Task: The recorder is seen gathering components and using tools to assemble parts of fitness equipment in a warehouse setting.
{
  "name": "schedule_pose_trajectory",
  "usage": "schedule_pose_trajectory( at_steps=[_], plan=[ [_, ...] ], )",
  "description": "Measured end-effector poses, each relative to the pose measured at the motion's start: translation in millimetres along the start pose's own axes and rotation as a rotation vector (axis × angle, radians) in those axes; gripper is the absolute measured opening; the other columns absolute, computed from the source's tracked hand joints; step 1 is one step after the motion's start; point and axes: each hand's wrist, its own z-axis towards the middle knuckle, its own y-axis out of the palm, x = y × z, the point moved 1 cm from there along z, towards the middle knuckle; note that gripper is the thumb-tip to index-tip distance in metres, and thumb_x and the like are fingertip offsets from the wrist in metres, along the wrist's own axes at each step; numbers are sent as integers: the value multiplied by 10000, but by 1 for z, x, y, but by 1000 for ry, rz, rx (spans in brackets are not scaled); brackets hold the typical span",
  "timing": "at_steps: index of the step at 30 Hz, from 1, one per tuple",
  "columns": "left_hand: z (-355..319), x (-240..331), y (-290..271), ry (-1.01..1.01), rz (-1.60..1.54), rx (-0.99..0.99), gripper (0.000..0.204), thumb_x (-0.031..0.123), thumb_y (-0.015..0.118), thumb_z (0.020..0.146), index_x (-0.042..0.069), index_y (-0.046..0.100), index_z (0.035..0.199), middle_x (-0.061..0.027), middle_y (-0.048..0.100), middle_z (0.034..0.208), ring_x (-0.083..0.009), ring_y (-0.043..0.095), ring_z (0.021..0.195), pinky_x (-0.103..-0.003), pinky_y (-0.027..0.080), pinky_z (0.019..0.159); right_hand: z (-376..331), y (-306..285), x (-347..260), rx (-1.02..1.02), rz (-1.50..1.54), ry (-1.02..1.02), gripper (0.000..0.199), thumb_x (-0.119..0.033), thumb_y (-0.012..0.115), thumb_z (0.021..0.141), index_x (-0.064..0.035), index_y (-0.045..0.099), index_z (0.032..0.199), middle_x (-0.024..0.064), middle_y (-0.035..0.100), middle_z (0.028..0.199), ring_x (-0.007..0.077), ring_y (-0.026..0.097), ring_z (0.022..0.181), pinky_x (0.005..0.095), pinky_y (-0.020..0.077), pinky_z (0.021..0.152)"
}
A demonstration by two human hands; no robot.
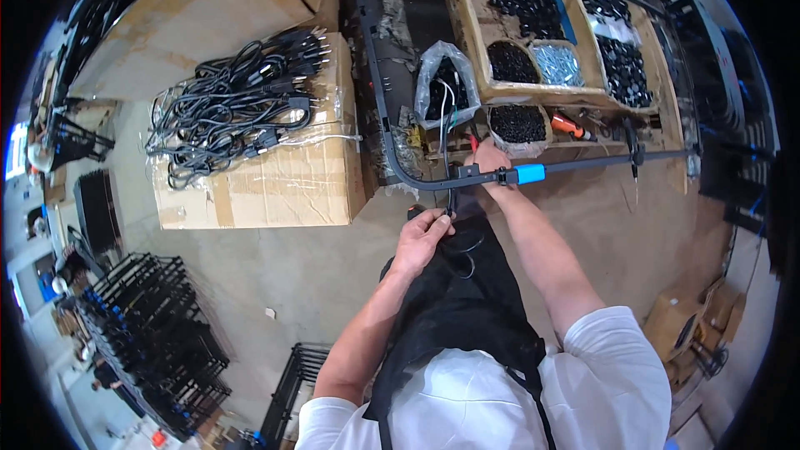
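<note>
A black metal tube frame [379, 75] with rounded corners lies across the bench edge in front of me. My left hand [423, 239] is closed in a pinch on a thin black cable [452, 200], just below the frame's near bar; a loop of it hangs against my dark apron. My right hand [493, 163] reaches past that bar, fingers curled at a red-handled tool [475, 142] whose kind I cannot make out. A blue sleeve [530, 173] and a small black bracket sit on the bar near my right wrist. White and green wires [451, 108] run down from a plastic-lined container [423, 108].
A wooden tray [457, 21] of black parts and silver screws [557, 64] stands ahead. Below it are a tub of small black pieces [518, 125] and an orange-red tool [570, 126]. Black power cords [242, 104] lie on a cardboard box [275, 196]. Stacked black frames [158, 325] stand left.
</note>
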Motion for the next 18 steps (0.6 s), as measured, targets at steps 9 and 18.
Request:
schedule_pose_trajectory(
  at_steps=[9,18],
  plan=[
    [1,-6,18,7,-142,5,244,186,621,1090,-23,696,1191,-58,743,1018,-122,674,957,-266,533,897,-216,-96,-18,-224,317,-121,628,-156,592,979,-87,397,1572,305,640,1305,462,637,1190,537,505,1042],
    [-4,5,28,-45,7,85,237,175,605,1096,-30,703,1166,-54,746,1001,-126,679,897,-284,550,847,-222,-124,-31,-386,221,-102,891,2,545,912,-145,159,1701,278,516,1435,455,532,1320,529,471,1106]
  ],
)
